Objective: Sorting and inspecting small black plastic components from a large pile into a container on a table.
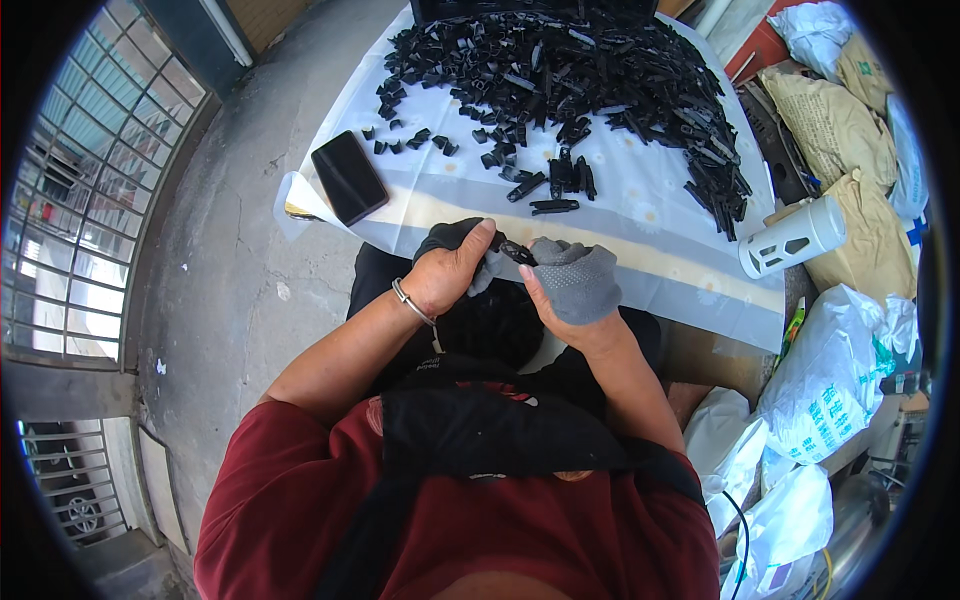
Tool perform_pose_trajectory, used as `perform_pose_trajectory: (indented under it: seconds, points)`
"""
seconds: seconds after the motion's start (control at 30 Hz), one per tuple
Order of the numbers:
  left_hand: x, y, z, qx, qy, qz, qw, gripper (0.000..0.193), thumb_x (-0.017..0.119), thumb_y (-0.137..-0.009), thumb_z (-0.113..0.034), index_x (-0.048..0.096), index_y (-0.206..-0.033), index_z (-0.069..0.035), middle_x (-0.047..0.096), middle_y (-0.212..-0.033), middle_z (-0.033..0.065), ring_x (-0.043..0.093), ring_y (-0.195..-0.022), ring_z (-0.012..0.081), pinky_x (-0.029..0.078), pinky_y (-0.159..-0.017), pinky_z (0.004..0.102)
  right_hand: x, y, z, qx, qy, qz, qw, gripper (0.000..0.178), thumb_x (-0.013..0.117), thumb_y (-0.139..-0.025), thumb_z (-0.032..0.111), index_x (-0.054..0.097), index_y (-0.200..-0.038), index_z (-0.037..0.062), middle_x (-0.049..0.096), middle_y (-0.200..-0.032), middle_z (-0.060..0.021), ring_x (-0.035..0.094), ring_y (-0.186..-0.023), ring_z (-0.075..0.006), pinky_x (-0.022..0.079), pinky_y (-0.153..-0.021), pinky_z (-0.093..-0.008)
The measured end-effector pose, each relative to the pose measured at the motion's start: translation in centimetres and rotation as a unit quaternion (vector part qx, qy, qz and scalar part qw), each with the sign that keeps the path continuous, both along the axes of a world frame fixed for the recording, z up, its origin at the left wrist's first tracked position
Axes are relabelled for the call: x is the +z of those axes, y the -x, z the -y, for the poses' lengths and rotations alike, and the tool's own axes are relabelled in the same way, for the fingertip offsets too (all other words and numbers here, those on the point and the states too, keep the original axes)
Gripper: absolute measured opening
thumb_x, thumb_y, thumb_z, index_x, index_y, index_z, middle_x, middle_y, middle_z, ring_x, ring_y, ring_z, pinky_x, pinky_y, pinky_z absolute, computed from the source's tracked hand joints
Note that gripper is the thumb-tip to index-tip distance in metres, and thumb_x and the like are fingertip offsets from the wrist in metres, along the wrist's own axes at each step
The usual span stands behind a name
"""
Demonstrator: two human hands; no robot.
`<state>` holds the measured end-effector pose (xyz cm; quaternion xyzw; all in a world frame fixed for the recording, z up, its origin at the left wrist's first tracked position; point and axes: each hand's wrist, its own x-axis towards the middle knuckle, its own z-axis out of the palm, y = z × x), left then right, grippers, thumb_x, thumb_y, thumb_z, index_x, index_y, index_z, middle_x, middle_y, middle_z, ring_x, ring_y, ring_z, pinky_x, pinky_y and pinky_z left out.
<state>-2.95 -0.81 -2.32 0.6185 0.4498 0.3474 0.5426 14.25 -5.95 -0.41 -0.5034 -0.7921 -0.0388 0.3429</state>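
Note:
My right hand (575, 282), in a grey dotted glove with the thumb bare, pinches a small black plastic part (516, 252) at its left side. Close against it, my left hand (452, 262) is closed, its bare thumb pressed toward the same spot; a dark glove covers its fingers. What the left fingertips grip is partly hidden. Both hands are just off the table's near edge, above a dark heap (500, 325) between my legs. On the table, several loose black parts (560, 180) lie in front of a large pile of similar pieces (570, 80).
A black phone-like slab (349, 177) lies at the table's left corner, on a white flowered cloth (690, 285). At the right edge is a white plastic cylinder with cut-outs (793, 238). Tan sacks (830, 115) and white bags (830, 370) crowd the right side. A black tray (530, 10) borders the pile.

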Motion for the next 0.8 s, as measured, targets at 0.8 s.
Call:
perform_pose_trajectory:
  seconds: [0.8]
  points:
    - [0.9, -0.2, 0.3, -0.042, -0.171, -0.130, 0.976, 0.038, 0.034, -0.092, -0.028, 0.057, -0.080, 0.000, 0.057, -0.069, 0.0195, 0.054, -0.066, 0.0374, 0.042, -0.062, 0.0399, -1.1, 2.3, -0.6, -0.013, -0.002, 0.050, 0.999, 0.017, 0.059, -0.076, 0.020, 0.061, -0.084, 0.0050, 0.060, -0.082, -0.0107, 0.055, -0.074, -0.0313, 0.041, -0.071, -0.0435]
